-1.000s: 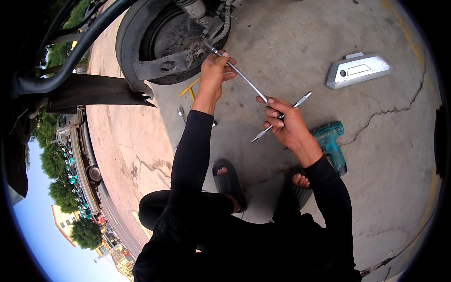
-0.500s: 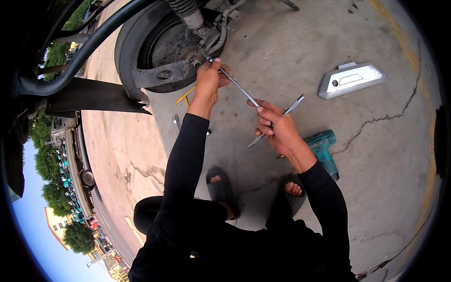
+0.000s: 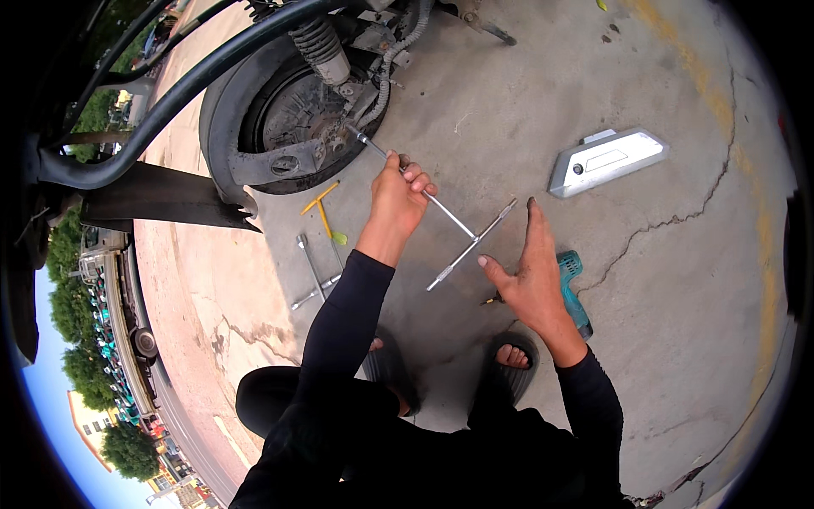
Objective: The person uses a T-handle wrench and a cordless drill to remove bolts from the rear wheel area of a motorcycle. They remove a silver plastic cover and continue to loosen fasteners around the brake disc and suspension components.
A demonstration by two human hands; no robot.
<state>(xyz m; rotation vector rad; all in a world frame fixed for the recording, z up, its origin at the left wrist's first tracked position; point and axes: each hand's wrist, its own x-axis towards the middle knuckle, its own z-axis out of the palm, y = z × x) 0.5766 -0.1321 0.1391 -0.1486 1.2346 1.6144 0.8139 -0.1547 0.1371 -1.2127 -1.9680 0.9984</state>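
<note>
My left hand [image 3: 394, 204] is closed round the shaft of a silver T-handle wrench [image 3: 474, 237], whose tip reaches the hub area of a dusty scooter wheel [image 3: 288, 127], under a shock absorber [image 3: 322, 55]. My right hand [image 3: 534, 271] is open just right of the wrench's crossbar, fingers stretched, holding nothing. Behind it a teal cordless power tool [image 3: 572, 301] lies on the ground, partly hidden. A yellow T-handle tool [image 3: 320, 200] and a metal cross-shaped wrench [image 3: 308, 261] lie on the concrete left of my left hand.
A silver panel [image 3: 606, 165] lies on the cracked concrete at the right. A black tube [image 3: 110, 170] and a dark curved panel [image 3: 161, 199] hang at upper left. My sandalled foot [image 3: 509, 365] is below the hands. A loaded truck [image 3: 127, 331] stands by the roadside.
My right hand has let go of the wrench's crossbar and opened to its right. My left hand has slid down the shaft toward me. The view has shifted, showing more of the scooter.
</note>
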